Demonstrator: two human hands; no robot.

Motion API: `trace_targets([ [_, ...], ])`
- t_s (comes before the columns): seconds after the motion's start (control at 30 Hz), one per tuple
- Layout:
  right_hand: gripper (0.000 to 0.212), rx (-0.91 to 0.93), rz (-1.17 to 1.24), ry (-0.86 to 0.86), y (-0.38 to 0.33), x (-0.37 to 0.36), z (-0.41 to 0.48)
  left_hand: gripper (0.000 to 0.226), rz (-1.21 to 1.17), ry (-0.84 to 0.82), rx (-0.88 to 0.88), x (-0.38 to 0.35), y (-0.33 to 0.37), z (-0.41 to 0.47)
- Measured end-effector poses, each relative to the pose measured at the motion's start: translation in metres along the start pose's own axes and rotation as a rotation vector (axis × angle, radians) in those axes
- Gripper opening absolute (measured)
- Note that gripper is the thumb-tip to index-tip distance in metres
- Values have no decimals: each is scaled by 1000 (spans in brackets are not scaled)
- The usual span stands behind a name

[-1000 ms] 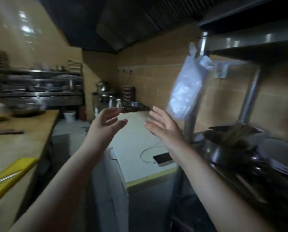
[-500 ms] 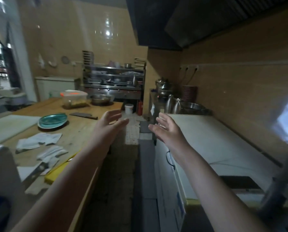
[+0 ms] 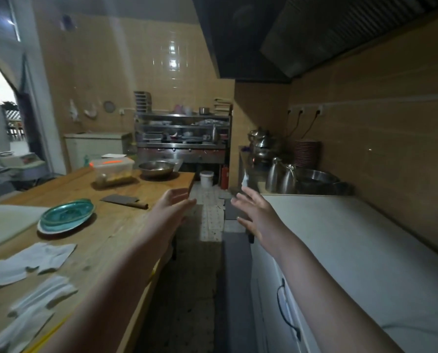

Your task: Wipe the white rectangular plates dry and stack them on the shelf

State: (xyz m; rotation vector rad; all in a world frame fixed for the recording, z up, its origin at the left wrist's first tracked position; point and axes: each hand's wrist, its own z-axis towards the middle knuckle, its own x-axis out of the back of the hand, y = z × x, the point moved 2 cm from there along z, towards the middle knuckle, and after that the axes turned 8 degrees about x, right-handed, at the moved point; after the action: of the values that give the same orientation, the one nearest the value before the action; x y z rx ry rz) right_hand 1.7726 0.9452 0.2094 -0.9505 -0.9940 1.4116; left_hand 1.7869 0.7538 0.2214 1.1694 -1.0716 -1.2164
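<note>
Looking down from the head camera, we see both arms stretched forward over the aisle between two counters. The left hand (image 3: 173, 205) and the right hand (image 3: 256, 212) hang at about the same height, palms turned toward each other, fingers straight and spread. Each grip is loose and empty, touching nothing.

On the wooden counter (image 3: 72, 184) to our left, crumpled white cloths (image 3: 31, 261) lie near us, with more blurred white pieces toward the bottom edge. Beyond them a teal plate (image 3: 67, 215) sits on a round white one, and a cleaver (image 3: 124, 201) lies flat just past it, blade toward the left. Farther along stand a plastic box (image 3: 112, 170) with an orange lid and a metal bowl (image 3: 156, 169).

A white slab (image 3: 6, 222) lies flat at the counter's left edge, cut off by the frame, so we cannot tell its long axis or whether it is one of the plates. Behind the counter, on a pale chest (image 3: 95, 146), rests a flat white rectangle (image 3: 113, 156) — its long side runs left to right across our view, well apart from both hands. It is too far off for us to say it is a plate.

The steel shelf (image 3: 182, 128) stands against the back wall, cluttered with dishes. On our right a white counter (image 3: 353, 250) runs away from us — two metal jugs (image 3: 274, 177) stand just past its far end.
</note>
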Motion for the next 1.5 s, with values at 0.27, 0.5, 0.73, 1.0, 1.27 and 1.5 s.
trace_targets([
  [0.27,66,-16,-34,14,33,19,91,41,42,-31,55,-24,-10,93],
  [0.5,72,-88,-125,74,87,35,173,38,91,-122,138,-34,-37,197],
  [0.73,71,-130,-146,152,129,46,282,41,70,-163,140,-36,-62,320],
  [1.0,67,-118,-136,200,155,52,387,35,25,-171,122,-45,-74,447],
  [1.27,63,-115,-93,181,195,72,491,34,37,-153,99,-73,-90,542],
  [1.5,63,-95,-25,120,239,104,608,38,58,-70,63,-111,-92,650],
])
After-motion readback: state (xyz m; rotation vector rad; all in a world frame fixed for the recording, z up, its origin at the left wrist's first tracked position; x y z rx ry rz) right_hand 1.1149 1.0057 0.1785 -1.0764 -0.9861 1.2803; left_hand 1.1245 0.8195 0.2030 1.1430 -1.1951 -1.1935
